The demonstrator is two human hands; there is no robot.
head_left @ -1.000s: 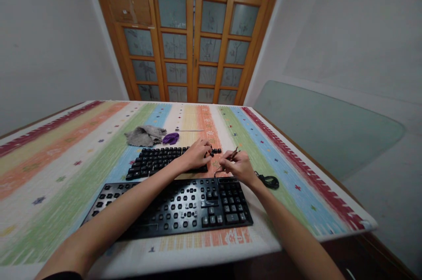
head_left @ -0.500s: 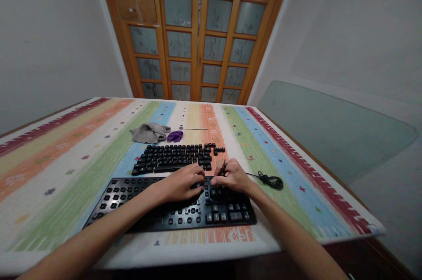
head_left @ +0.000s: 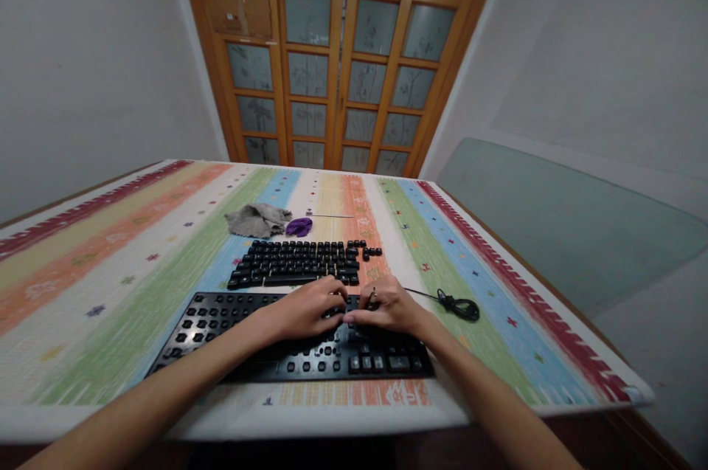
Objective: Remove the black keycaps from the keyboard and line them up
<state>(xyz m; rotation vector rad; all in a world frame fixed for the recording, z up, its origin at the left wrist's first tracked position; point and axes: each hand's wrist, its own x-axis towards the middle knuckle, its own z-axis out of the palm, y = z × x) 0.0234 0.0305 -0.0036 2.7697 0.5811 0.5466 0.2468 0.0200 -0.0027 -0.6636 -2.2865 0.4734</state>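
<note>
A black keyboard (head_left: pixel 243 368) lies on the striped tablecloth, with many bare key sockets on its left and middle and keycaps still on its lower right. My left hand (head_left: pixel 318 308) rests over its middle, fingers bent and thumb apart from them. Beside it, my right hand (head_left: pixel 390 304) is closed on a small dark tool (head_left: pixel 372 298), its kind partly hidden by the fingers. The thumbs of both hands nearly meet above the keyboard. Behind the board, loose black keycaps (head_left: pixel 299 261) are laid out in keyboard order.
A grey cloth (head_left: pixel 257 220) and a bunched purple cloth (head_left: pixel 299 227) lie beyond the keycaps, near a thin rod (head_left: pixel 332 216). The coiled black cable (head_left: pixel 459 306) is to the right. Wooden glazed doors (head_left: pixel 332 64) stand behind the table.
My right hand has moved slightly left and down, its thumb now close to my left thumb. The whole view has shifted a little; my left hand keeps its place on the keyboard.
</note>
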